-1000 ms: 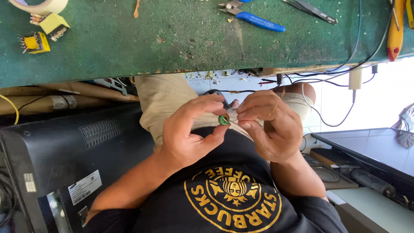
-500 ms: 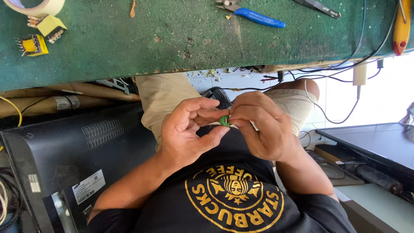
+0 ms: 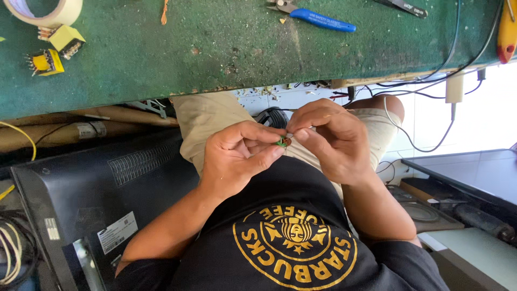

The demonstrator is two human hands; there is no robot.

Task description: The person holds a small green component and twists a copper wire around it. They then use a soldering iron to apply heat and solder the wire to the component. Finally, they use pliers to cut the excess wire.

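Observation:
Both hands meet over my lap, just below the edge of the green workbench (image 3: 161, 59). My left hand (image 3: 237, 159) pinches a small green ring-shaped coil (image 3: 282, 142) between thumb and fingers. My right hand (image 3: 328, 140) touches the same coil from the right, its fingertips closed on a thin wire end at the coil. Most of the coil is hidden by my fingers.
On the bench lie blue-handled cutters (image 3: 318, 17), a roll of tape (image 3: 46, 12), two yellow transformers (image 3: 54, 48) and a yellow-handled tool (image 3: 507, 29). A black flat screen (image 3: 91, 199) stands to my left. Cables and a white adapter (image 3: 454, 89) hang at the right.
The hands stay together at the coil; the fingers have shifted slightly, and the view has drifted a little.

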